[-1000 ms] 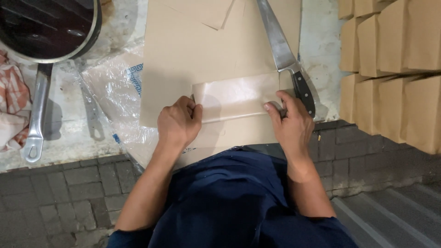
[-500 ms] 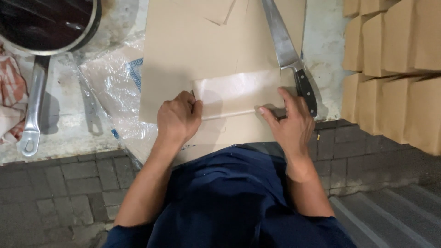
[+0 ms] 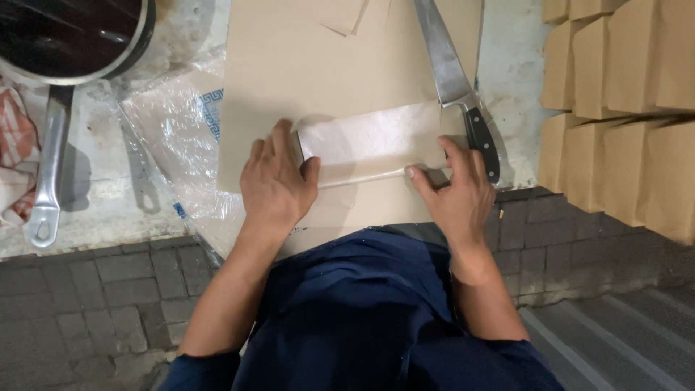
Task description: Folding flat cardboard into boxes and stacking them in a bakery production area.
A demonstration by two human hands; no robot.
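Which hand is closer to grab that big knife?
Probably the right hand. It rests on the folded paper right beside the knife, whose black handle lies just past its fingers. The left hand presses the paper's far end, away from the knife.

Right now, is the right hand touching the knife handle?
Cannot tell. In the head view the right hand presses the folded paper strip, its outer edge right beside the knife's black handle, with no clear gap or contact visible.

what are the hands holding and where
Nothing is gripped: left hand and right hand press flat on the folded paper sheet, at its two ends.
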